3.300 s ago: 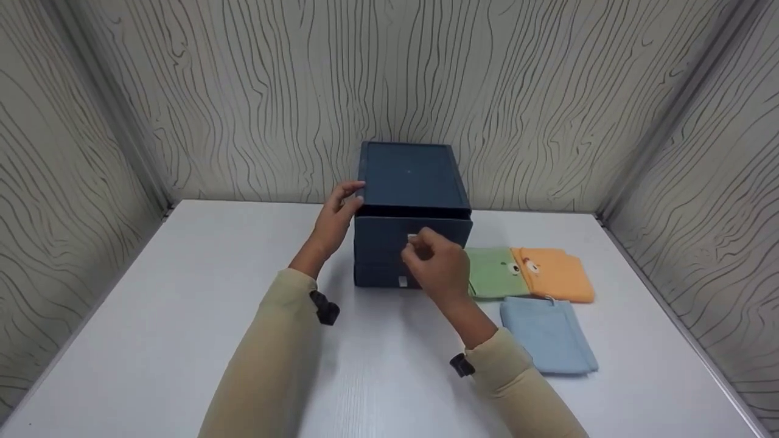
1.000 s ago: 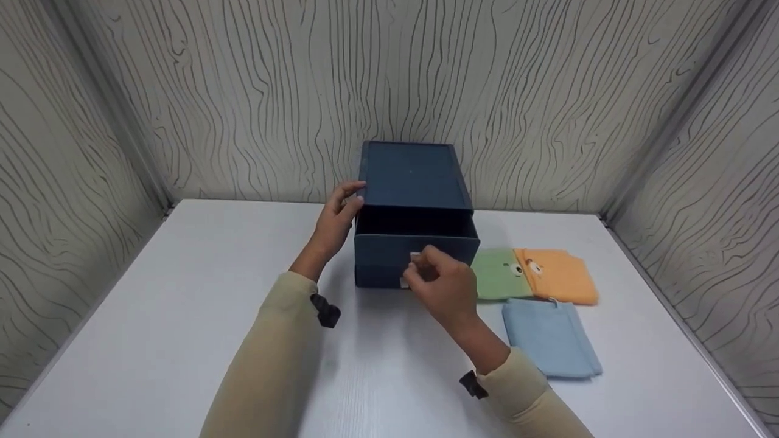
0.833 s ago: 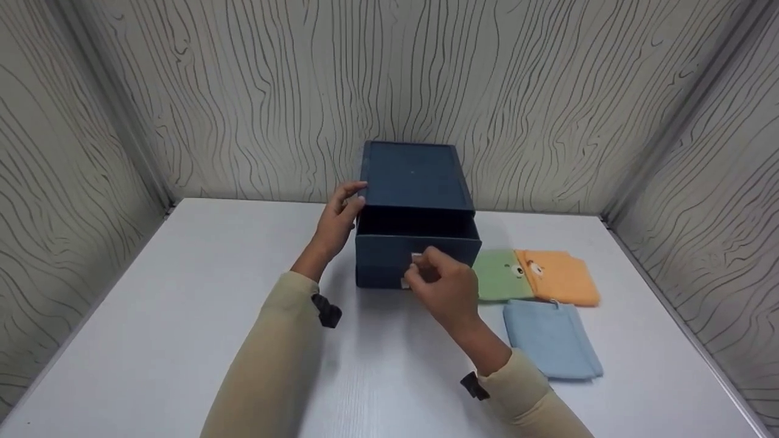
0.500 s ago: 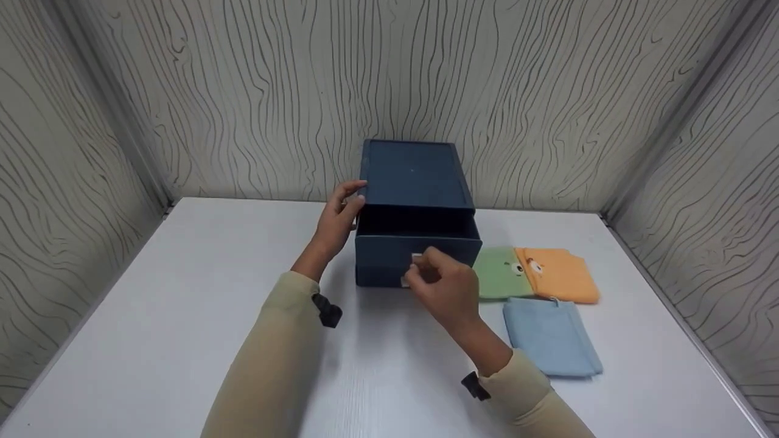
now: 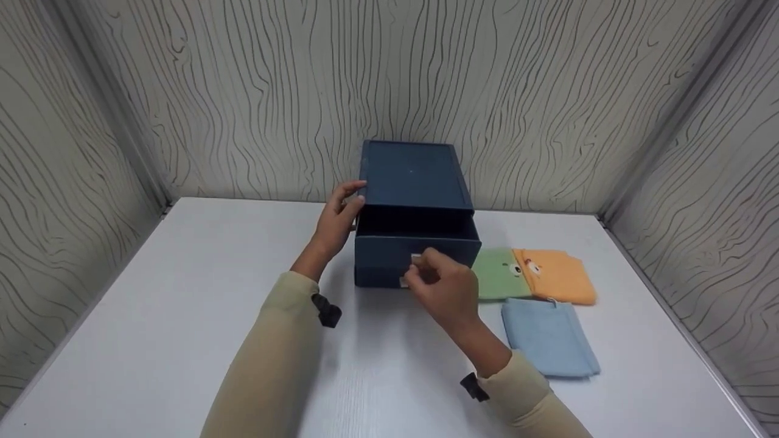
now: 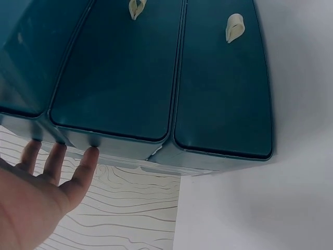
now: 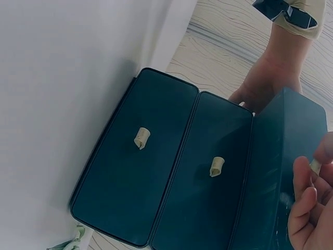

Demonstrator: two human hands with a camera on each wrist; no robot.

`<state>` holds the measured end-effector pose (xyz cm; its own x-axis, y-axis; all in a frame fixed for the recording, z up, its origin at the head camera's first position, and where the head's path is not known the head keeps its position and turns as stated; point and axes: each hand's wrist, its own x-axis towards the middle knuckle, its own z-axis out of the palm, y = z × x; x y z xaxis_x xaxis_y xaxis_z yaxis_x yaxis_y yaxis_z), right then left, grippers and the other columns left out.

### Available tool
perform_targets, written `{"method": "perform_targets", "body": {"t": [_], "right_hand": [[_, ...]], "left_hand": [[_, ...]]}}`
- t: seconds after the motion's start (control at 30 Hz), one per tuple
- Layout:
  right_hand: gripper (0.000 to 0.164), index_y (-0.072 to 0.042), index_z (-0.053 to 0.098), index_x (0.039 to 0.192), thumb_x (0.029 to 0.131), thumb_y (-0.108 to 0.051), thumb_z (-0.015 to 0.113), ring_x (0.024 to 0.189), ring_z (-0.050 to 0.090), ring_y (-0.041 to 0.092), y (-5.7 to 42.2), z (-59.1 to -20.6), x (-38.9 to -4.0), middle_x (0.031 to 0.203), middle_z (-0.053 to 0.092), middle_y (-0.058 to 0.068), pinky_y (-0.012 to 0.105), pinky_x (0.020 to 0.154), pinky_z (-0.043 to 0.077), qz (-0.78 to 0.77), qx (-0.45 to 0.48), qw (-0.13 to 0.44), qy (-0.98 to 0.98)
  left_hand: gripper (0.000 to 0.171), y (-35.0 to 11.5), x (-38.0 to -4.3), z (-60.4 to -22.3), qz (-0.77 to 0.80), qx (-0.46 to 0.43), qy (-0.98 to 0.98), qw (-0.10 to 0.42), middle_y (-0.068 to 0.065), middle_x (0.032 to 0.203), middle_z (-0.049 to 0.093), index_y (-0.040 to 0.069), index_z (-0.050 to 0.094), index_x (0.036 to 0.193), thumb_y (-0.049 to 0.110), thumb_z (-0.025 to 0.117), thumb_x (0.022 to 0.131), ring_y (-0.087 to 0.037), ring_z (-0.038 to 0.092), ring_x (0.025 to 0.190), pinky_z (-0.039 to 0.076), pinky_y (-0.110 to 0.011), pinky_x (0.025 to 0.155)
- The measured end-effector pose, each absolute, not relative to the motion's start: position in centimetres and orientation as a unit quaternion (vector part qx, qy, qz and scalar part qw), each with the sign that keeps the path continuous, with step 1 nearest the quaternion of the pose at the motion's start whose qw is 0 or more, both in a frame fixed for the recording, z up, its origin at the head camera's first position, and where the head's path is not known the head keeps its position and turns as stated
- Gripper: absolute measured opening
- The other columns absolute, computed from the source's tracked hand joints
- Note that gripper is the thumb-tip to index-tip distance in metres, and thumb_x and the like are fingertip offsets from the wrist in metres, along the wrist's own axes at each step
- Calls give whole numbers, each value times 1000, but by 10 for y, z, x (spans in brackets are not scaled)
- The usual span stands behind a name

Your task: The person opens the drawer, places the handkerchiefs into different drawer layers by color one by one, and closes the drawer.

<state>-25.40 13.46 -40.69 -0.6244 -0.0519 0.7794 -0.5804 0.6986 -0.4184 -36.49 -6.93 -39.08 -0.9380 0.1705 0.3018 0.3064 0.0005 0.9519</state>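
A dark blue drawer box (image 5: 414, 176) stands against the back wall, its top drawer (image 5: 380, 250) pulled partway out. The dark space inside that drawer shows behind its front. My right hand (image 5: 447, 286) pinches the small cream pull tab (image 7: 315, 165) on the drawer front between thumb and fingers. My left hand (image 5: 333, 222) rests its fingers on the box's left side near the upper edge; the left wrist view shows these fingers (image 6: 86, 169) spread against the side wall. Two lower drawers stay closed, each with a cream loop tab (image 7: 216, 166).
To the right of the box lie a folded green cloth (image 5: 496, 277) and an orange cloth (image 5: 560, 277), both with cartoon eyes. A folded light blue cloth (image 5: 551, 337) lies in front of them. The white table (image 5: 182, 316) meets patterned walls behind and at the sides.
Since the oldest frame, my right hand has drawn the top drawer further out towards me, widening the opening. Over the last second both hands and the drawer have stayed almost still.
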Motion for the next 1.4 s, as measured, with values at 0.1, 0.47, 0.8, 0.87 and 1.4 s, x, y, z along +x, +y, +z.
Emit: {"method": "perform_targets", "body": {"t": [0.1, 0.47, 0.8, 0.87, 1.4], "right_hand": [[16, -16, 59, 69, 75, -8, 72, 56, 55, -1, 135, -408, -254, 69, 69, -6, 19, 51, 45, 340, 189, 389, -835], [15, -16, 60, 68, 75, -7, 71, 55, 53, -2, 137, -406, -250, 67, 67, -7, 18, 50, 44, 337, 197, 389, -835], [18, -17, 57, 66, 75, -8, 69, 54, 52, -1, 136, -406, -241, 63, 63, -7, 18, 49, 43, 331, 207, 379, -839], [18, -17, 57, 66, 75, -7, 70, 54, 51, -2, 136, -405, -240, 63, 63, -7, 17, 50, 43, 330, 208, 376, -840], [19, -15, 57, 66, 74, -5, 70, 52, 49, 3, 139, -402, -226, 62, 60, -5, 15, 49, 40, 316, 215, 363, -850]], "left_hand": [[38, -69, -364, -390, -682, -166, -710, 51, -4, 150, 36, 18, 48, 138, 29, 47, 101, -19, 52, 106, 49, -40, 82], [38, -70, -363, -389, -676, -171, -715, 52, -4, 150, 36, 20, 47, 138, 30, 46, 101, -19, 52, 103, 49, -43, 84], [39, -71, -363, -392, -690, -166, -703, 51, -6, 150, 35, 16, 46, 139, 27, 47, 101, -18, 52, 102, 48, -47, 86], [39, -71, -363, -392, -690, -168, -702, 53, -6, 150, 35, 17, 47, 139, 28, 47, 101, -18, 52, 101, 48, -47, 86], [39, -70, -365, -392, -677, -173, -713, 60, -4, 150, 36, 19, 47, 138, 30, 47, 101, -23, 53, 108, 50, -43, 83]]}}
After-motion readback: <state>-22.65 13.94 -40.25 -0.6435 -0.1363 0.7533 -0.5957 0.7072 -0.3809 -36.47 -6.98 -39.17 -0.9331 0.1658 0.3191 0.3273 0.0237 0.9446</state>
